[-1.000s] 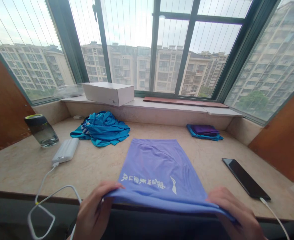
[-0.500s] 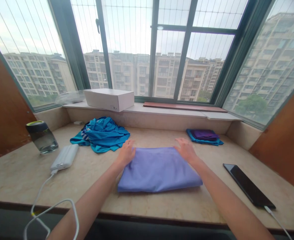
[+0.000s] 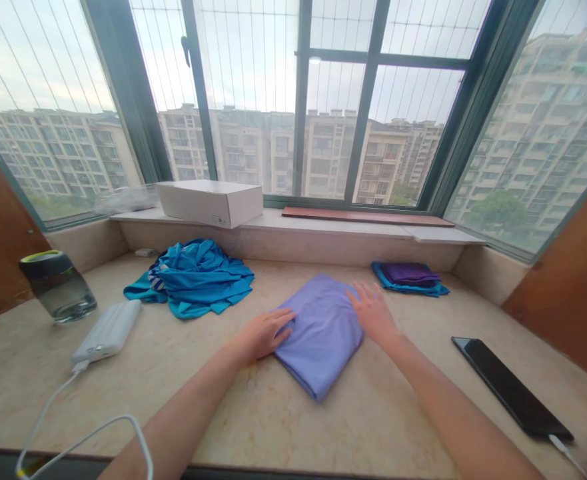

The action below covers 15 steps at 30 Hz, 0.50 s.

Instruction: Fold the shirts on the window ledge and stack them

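A folded lavender cloth (image 3: pixel 320 333) lies turned at an angle on the stone-topped ledge (image 3: pixel 383 407), one corner pointing toward me. My left hand (image 3: pixel 266 333) rests on its left edge, fingers stretched out and the thumb apart. At the upper right edge of the cloth, my right hand (image 3: pixel 373 310) lies with its fingers spread. Beyond my left hand is a crumpled blue garment pile (image 3: pixel 198 277) with a striped piece in it. A small folded stack of purple and blue cloth (image 3: pixel 408 277) sits past my right hand.
On the left stand a water bottle (image 3: pixel 58 287) and a white power bank (image 3: pixel 108 330) with a cable (image 3: pixel 48 407). A plugged-in black phone (image 3: pixel 513 387) lies at right. Along the window sill are a white box (image 3: pixel 210 202) and a reddish board (image 3: pixel 363 217).
The lavender cloth has been turned, from lying straight with a wide front edge to lying cornerwise. My left hand has come nearer along its left side. The view has shifted slightly.
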Motion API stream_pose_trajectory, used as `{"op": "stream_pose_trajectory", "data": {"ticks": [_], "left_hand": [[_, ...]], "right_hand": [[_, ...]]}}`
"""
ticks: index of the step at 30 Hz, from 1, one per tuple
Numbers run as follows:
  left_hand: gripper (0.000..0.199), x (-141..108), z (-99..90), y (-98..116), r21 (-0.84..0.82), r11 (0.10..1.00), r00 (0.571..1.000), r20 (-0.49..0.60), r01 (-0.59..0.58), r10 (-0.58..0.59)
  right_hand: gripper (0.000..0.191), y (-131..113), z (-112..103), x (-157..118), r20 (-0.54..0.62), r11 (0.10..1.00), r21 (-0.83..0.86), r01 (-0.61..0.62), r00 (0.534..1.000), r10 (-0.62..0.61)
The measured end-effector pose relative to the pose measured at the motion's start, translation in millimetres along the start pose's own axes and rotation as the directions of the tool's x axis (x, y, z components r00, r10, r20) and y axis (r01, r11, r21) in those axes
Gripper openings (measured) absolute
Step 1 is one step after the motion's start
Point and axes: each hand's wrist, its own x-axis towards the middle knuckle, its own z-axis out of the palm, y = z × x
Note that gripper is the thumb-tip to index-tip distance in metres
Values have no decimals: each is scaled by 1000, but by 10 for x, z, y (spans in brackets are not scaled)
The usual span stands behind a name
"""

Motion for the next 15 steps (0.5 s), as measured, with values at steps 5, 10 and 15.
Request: {"op": "stream_pose_trajectory", "data": {"ticks": [5, 10, 15], "left_hand": [[64, -70, -38, 71, -57, 998, 992, 128, 8, -1], [80, -80, -40, 46, -74, 997, 981, 195, 23, -8], [78, -90, -36, 21, -75, 997, 983, 185, 3, 11]], "right_hand": [[47, -271, -109, -226, 114, 886, 449, 118, 976, -188], [74, -414, -150, -532, 284, 791, 557, 254, 836, -469], [55, -136, -34, -388, 240, 899, 374, 228, 912, -332]]}}
